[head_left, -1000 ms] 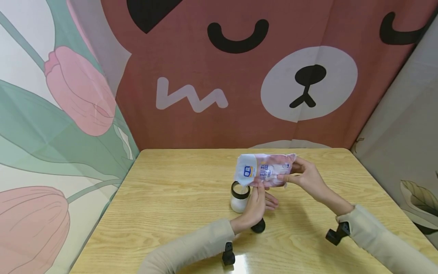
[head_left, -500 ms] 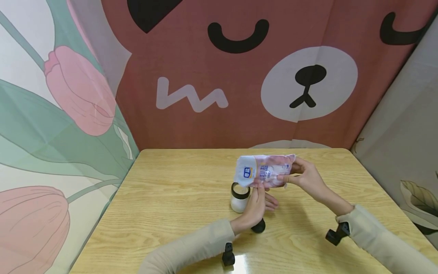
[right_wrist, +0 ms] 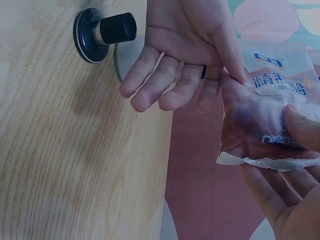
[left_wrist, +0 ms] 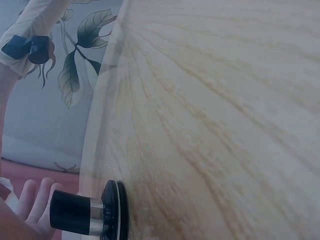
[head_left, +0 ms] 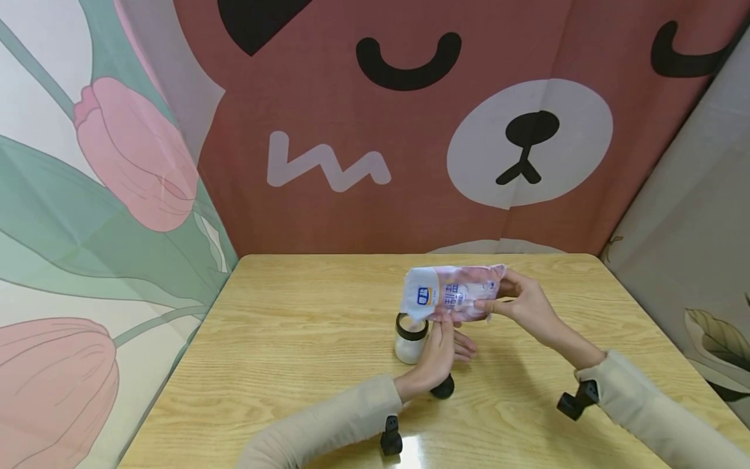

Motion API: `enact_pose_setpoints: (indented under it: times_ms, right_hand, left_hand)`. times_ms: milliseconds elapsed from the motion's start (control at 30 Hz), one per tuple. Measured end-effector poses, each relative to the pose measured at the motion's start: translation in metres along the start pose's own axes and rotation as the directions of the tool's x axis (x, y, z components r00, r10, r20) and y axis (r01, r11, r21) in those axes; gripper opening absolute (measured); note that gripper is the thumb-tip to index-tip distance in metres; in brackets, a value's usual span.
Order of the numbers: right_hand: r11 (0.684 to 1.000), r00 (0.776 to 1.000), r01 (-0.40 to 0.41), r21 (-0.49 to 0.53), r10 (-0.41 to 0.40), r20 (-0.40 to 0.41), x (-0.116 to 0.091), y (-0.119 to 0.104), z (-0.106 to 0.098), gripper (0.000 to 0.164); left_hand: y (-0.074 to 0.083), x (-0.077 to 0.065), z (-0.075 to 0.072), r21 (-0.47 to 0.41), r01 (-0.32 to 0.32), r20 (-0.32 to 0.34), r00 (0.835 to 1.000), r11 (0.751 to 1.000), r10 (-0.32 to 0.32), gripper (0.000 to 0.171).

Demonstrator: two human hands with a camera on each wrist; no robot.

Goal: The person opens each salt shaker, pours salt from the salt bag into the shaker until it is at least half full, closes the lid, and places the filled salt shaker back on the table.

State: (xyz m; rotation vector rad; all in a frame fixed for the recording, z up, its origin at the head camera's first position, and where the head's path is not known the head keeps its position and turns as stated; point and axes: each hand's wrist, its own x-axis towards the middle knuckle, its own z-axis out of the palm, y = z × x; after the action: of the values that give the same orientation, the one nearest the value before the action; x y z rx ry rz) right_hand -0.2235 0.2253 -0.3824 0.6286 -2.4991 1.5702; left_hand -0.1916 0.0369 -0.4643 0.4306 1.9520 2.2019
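My right hand grips the far-right end of a pink and white bag of salt, thumb on the front and fingers behind. The bag lies sideways in the air, its white left end tipped over a black-rimmed glass jar. White content shows in the jar. My left hand is beside the jar, thumb against the bag's lower edge. In the right wrist view, the other fingers of this left hand extend loosely, away from the bag. The bag's mouth is not clearly visible.
A black lid with a knob lies on the wooden table, close to the left wrist. Dark wrist cameras hang from both sleeves. A curtain with a printed bear stands behind the table.
The bag's white end has dipped very slightly toward the jar. Both hands, the jar and the lid have stayed almost still.
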Motion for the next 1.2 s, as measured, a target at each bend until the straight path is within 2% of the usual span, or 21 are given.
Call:
enact_pose_setpoints:
  times_ms: [400, 600, 1200]
  right_hand:
    - [1.0, 1.0, -0.016, 0.007, 0.016, 0.0, -0.0013, 0.0013, -0.0008, 0.037]
    - [1.0, 1.0, -0.013, -0.006, 0.013, -0.002, -0.0017, 0.0, -0.0006, 0.037]
    - [1.0, 1.0, -0.023, -0.013, 0.023, 0.005, -0.0022, -0.0034, -0.0011, 0.039]
  left_hand:
    - [0.0008, 0.0, 0.0006, 0.011, 0.0, 0.007, 1.0, 1.0, 0.0, 0.047]
    - [0.0005, -0.0002, 0.0011, 0.011, 0.003, 0.009, 1.0, 1.0, -0.004, 0.052]
    - [0.0016, -0.0004, 0.0036, -0.001, 0.025, -0.026, 0.999, 1.0, -0.025, 0.051]
